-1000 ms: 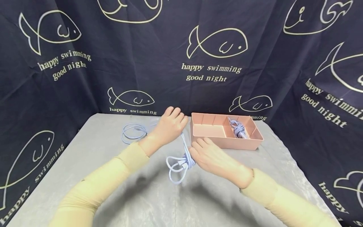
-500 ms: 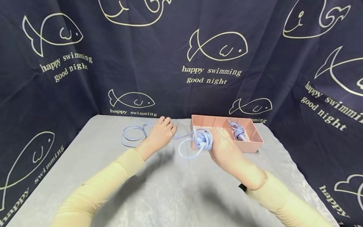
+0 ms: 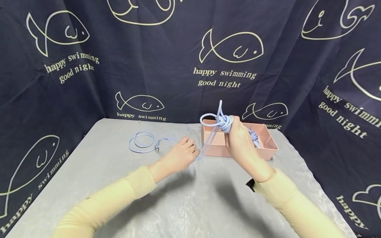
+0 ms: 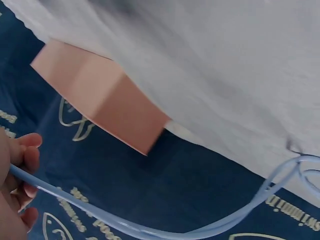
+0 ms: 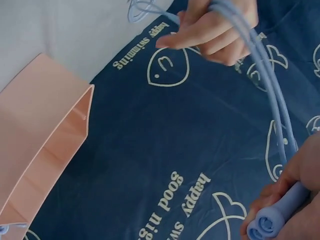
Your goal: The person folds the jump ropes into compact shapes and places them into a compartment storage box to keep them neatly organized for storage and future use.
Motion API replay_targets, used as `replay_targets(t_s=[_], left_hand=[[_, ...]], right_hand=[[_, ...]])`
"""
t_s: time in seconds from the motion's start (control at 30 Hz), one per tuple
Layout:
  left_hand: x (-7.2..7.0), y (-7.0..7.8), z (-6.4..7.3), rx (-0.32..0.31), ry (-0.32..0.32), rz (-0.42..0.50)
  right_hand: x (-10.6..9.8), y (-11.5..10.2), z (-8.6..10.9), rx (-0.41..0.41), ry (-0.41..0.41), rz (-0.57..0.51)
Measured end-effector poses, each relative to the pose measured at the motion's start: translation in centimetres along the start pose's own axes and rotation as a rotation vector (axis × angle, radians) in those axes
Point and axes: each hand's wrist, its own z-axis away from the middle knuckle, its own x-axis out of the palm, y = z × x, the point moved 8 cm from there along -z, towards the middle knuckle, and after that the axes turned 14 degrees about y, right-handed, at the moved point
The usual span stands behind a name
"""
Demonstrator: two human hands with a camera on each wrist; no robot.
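Note:
In the head view my right hand (image 3: 240, 140) is raised in front of the pink box, gripping a light blue jump rope (image 3: 224, 123) with a wound bundle and loose loops. The right wrist view shows its two handles (image 5: 272, 220) side by side in that hand. My left hand (image 3: 185, 152), lower and to the left, holds the doubled cord (image 4: 90, 207) between curled fingers. From there the cord runs up to the bundle on one side. On the other, it trails left to loose coils (image 3: 143, 142) on the table.
The pink box (image 3: 217, 150) stands at the back right of the grey-covered table (image 3: 184, 205). A divider splits it, and another bundle of light blue cord (image 3: 254, 138) lies in its right compartment. A dark fish-print curtain (image 3: 172, 66) hangs behind the table.
My right hand has risen with the bundle and turned, and the loops now point up and left. My left hand first shifted left, then came right and nearer along the cord.

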Motion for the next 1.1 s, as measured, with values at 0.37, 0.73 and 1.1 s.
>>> replay_targets(t_s=[0.37, 0.73, 1.1], left_hand=[[-3.2, 1.4, -1.6, 0.012, 0.067, -0.010], [-6.7, 0.9, -3.5, 0.040, 0.262, -0.108], [-8.8, -1.6, -6.4, 0.023, 0.387, -0.166]], right_hand=[[2.7, 2.5, 1.0, -0.032, 0.045, 0.292], [4.2, 3.2, 3.6, -0.137, 0.069, 0.449], [5.6, -0.1, 6.4, -0.398, 0.042, 0.471]])
